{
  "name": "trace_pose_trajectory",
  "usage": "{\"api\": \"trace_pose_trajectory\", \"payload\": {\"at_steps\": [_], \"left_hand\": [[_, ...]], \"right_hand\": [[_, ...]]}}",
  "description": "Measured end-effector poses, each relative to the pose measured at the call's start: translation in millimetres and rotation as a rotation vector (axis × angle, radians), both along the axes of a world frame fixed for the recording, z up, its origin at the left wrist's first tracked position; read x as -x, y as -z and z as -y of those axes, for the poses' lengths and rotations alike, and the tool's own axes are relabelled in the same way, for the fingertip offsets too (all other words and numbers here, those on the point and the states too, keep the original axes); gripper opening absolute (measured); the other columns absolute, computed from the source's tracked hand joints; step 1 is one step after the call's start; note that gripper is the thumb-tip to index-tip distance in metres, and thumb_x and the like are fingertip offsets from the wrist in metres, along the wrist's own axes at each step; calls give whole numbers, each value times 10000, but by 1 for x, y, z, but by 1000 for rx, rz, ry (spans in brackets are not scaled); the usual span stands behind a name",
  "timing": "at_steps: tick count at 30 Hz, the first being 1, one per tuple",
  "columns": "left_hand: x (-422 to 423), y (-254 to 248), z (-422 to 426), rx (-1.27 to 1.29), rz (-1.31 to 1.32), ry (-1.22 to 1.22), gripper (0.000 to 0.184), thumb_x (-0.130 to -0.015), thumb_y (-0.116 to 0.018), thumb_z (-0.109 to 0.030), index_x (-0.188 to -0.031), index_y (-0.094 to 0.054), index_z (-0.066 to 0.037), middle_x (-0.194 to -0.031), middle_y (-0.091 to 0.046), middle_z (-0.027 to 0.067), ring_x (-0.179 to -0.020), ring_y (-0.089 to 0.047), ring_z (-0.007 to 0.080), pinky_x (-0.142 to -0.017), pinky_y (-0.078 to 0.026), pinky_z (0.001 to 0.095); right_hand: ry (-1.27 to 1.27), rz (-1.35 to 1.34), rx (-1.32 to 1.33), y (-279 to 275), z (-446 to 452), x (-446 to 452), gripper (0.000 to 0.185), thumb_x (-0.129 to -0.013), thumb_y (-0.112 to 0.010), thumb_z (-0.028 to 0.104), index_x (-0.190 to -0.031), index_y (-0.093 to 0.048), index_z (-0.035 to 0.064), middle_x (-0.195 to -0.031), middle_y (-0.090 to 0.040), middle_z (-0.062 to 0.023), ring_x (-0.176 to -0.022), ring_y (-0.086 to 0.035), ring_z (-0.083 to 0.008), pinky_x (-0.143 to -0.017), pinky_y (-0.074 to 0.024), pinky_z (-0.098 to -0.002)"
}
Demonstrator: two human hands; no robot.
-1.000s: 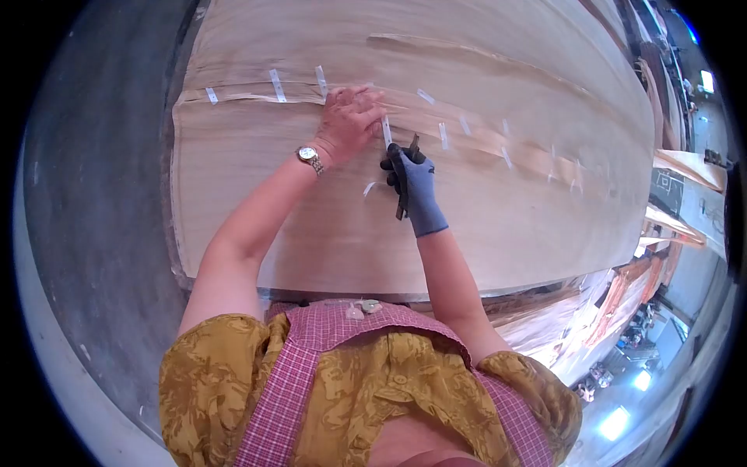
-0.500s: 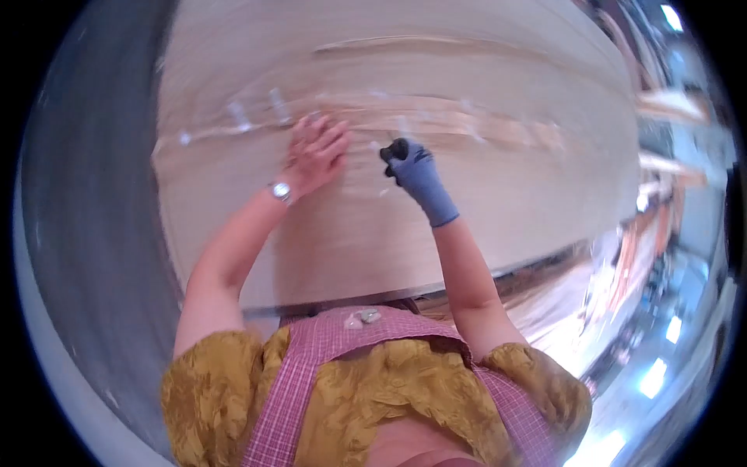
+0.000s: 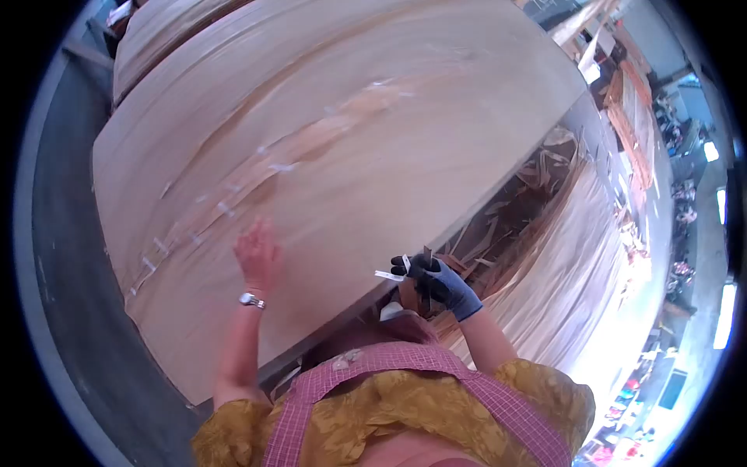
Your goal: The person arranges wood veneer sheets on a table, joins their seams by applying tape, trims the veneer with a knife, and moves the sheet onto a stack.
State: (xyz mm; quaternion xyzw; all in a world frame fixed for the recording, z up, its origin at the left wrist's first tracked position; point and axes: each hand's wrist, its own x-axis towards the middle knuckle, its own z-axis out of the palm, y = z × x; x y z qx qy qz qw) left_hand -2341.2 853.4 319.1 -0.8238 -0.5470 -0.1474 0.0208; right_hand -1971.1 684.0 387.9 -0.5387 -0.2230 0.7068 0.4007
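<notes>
My bare left hand (image 3: 259, 253), with a silver watch at the wrist, is over the large pale wood veneer sheet (image 3: 373, 187). Its fingers are stretched out and slightly blurred; whether they touch the wood I cannot tell. My right hand (image 3: 442, 284) wears a blue-grey glove with black fingers, just past the sheet's front edge. It is closed around a dark narrow tool (image 3: 427, 255), mostly hidden by the fingers. A white tape strip (image 3: 387, 275) sticks out at the fingertips. Along a rough, darker veneer band (image 3: 311, 138) lie several short white tape pieces (image 3: 226, 208).
Torn veneer scraps (image 3: 498, 222) fill a gap beyond the sheet's front edge. More veneer sheets (image 3: 545, 257) lie to the right. Another pale stack (image 3: 159, 47) stands at the back left. Grey floor (image 3: 66, 249) runs along the left.
The view has turned and shifted. My right hand has moved off the veneer band to the sheet's front edge, and white tape now shows at its fingers. My left hand has drawn back from the band.
</notes>
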Motion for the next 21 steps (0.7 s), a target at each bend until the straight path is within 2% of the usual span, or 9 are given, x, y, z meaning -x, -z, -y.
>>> {"api": "trace_pose_trajectory", "payload": {"at_steps": [2, 5, 6, 8, 10, 14, 17, 19, 21], "left_hand": [[-79, -6, 30, 27, -11, 55, 634, -808, -646, -226, -1410, -454, -173, -1393, -508, 97, -1208, -520, 265, -1070, -306, 515], [-146, -12, 42, 162, -95, -20, 686, -826, -630, -271, -1458, -383, -169, -1402, -501, 112, -1208, -522, 292, -1056, -324, 526], [-162, -13, 44, 221, -135, -64, 695, -834, -624, -288, -1467, -366, -167, -1399, -505, 116, -1206, -523, 300, -1051, -331, 531], [-174, -10, 43, 223, -30, -116, 651, -849, -611, -342, -1441, -409, -161, -1375, -529, 135, -1191, -539, 303, -1028, -364, 523], [-183, -3, 36, 241, -106, -167, 594, -859, -613, -372, -1394, -466, -161, -1339, -556, 151, -1184, -548, 303, -995, -395, 512], [-220, -5, -9, 571, -21, -691, 473, -900, -577, -341, -1316, -527, -123, -1312, -565, 174, -1185, -542, 326, -925, -434, 511], [-316, 15, -39, 75, 33, -542, 471, -914, -569, -302, -1340, -504, -113, -1321, -554, 179, -1212, -520, 347, -936, -432, 505], [-398, 35, -71, 41, 39, -425, 494, -919, -564, -286, -1363, -473, -90, -1328, -546, 180, -1228, -506, 358, -952, -422, 510], [-507, 84, -118, -101, 73, -245, 530, -923, -559, -275, -1392, -430, -65, -1343, -532, 187, -1247, -490, 364, -975, -404, 528]], "right_hand": [[-10, 66, 4, 40, 42, -61, 268, -921, -671, 217, -1118, -618, 43, -1017, -660, -22, -865, -595, -73, -668, -469, -208], [187, -108, -55, 38, 82, -126, 255, -916, -679, 199, -1113, -631, 44, -956, -635, 6, -847, -579, -81, -710, -478, -219], [218, -1, -155, 20, 86, -143, 265, -923, -677, 274, -1081, -631, 66, -830, -597, 38, -675, -535, -44, -578, -439, -198], [283, 52, -131, 20, 102, -192, 264, -921, -681, 263, -1085, -630, 63, -828, -601, 36, -691, -547, -48, -589, -445, -198], [395, 87, -126, 30, 113, -243, 243, -921, -680, 235, -1085, -635, 61, -866, -640, 19, -696, -558, -49, -593, -445, -191], [459, 157, -203, 40, 106, -336, 219, -923, -673, 203, -1081, -647, 55, -916, -677, -5, -712, -566, -50, -613, -449, -194], [485, 199, -223, 49, 84, -418, 201, -915, -657, 160, -1077, -653, 42, -907, -684, -9, -740, -581, -64, -651, -465, -211], [449, 252, -123, 17, 70, -468, 184, -904, -627, 106, -1068, -656, 26, -872, -675, -8, -788, -605, -80, -699, -487, -233], [505, 278, -238, 27, 68, -520, 201, -879, -600, 66, -1068, -653, 24, -860, -675, -12, -761, -596, -74, -677, -489, -237]]}}
